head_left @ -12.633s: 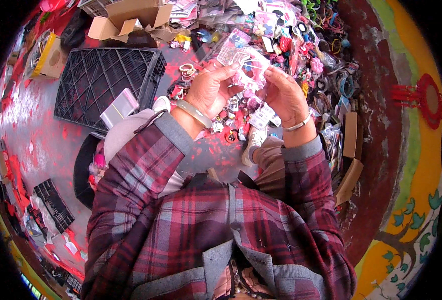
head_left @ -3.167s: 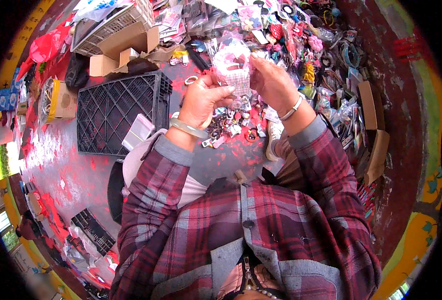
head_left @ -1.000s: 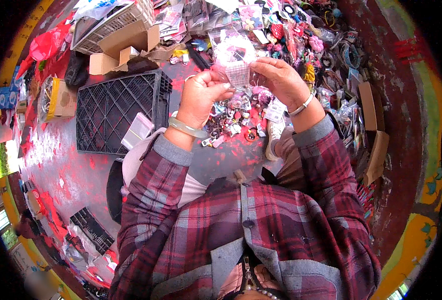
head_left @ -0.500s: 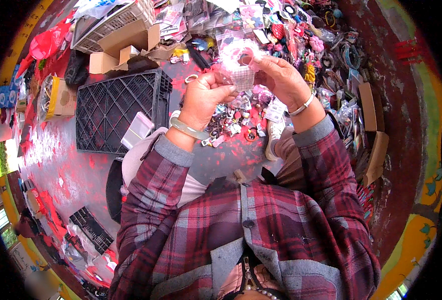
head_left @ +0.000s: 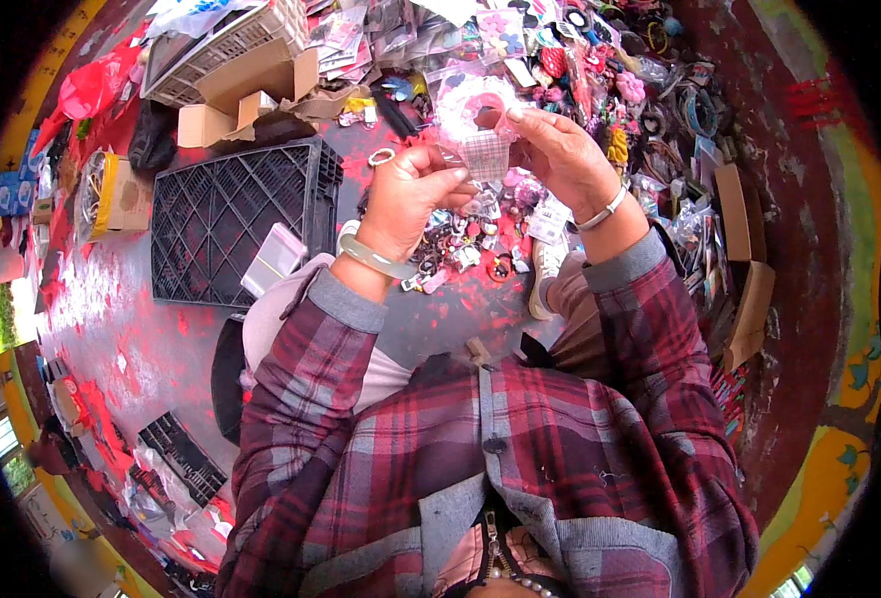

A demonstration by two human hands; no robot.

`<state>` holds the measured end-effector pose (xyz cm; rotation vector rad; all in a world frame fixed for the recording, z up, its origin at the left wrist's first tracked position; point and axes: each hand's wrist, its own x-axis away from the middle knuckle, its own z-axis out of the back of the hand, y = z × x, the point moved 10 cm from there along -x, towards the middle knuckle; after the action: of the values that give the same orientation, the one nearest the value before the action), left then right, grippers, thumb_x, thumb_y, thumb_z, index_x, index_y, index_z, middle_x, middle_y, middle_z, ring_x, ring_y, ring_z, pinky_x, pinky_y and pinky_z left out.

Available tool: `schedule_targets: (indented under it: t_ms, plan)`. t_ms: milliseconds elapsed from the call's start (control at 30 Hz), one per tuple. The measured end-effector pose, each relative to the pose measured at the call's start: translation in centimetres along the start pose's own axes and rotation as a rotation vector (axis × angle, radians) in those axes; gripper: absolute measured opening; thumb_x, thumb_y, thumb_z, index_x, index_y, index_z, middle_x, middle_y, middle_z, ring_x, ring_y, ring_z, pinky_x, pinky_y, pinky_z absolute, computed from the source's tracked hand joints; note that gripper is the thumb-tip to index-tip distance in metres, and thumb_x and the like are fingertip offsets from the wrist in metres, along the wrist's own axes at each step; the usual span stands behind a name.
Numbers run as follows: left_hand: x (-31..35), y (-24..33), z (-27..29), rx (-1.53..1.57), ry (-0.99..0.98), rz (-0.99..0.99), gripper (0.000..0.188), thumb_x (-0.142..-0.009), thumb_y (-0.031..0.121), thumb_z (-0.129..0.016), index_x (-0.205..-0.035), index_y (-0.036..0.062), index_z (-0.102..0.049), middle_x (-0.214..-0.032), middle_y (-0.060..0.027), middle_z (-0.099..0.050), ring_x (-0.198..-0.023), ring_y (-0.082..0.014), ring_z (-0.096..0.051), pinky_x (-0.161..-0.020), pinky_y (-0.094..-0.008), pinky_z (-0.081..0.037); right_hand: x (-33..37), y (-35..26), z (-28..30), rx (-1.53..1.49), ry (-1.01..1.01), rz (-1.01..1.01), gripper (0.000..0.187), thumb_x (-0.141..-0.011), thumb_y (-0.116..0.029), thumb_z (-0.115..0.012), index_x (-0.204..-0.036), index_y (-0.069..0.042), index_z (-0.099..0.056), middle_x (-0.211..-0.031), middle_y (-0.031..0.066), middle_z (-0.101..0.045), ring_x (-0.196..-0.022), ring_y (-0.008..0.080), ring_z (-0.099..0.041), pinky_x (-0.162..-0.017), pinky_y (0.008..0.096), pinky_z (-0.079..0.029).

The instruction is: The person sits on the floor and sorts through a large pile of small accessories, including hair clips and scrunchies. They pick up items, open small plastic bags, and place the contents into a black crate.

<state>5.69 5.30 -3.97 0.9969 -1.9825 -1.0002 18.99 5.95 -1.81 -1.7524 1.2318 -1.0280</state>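
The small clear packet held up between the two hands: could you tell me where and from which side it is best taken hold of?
Probably by its two side edges, about as now: the left hand pinches the left edge of the small clear packet, the right hand the right. It is flat and limp, so holding both edges should keep it spread; coming from the sides leaves its face in view.

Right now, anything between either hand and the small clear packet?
Nothing visible. The left hand and the right hand both grip the small clear packet directly, raised above the pile of small trinkets on the floor.
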Motion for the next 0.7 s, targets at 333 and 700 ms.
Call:
schedule_targets:
  t_ms: [333,700]
  plan:
    - [0.0,-0.1,-0.4,-0.098,-0.037,-0.018,0.008,-0.08,0.003,-0.06,-0.086,-0.0013,-0.057,-0.079,-0.0076,-0.062,-0.069,-0.0138,-0.061,-0.061,-0.0241,-0.05,0.2,-0.9,-0.9,0.027,-0.031,0.02,0.033,-0.087,-0.031,-0.053,-0.1,-0.002,-0.062,-0.094,0.0053,-0.063,-0.083,0.0117,-0.058,-0.073,0.0263,-0.045]
    - [0.2,-0.7,-1.1,-0.222,-0.108,0.018,0.018,-0.077,0.006,-0.063,-0.094,0.0019,-0.057,-0.085,-0.0033,-0.061,-0.072,-0.0102,-0.058,-0.065,-0.0232,-0.048,0.3,-1.4,-0.5,0.008,0.057,0.053,0.031,-0.086,-0.029,-0.056,-0.096,0.0,-0.063,-0.086,0.0037,-0.064,-0.076,0.0094,-0.057,-0.065,0.0219,-0.044]
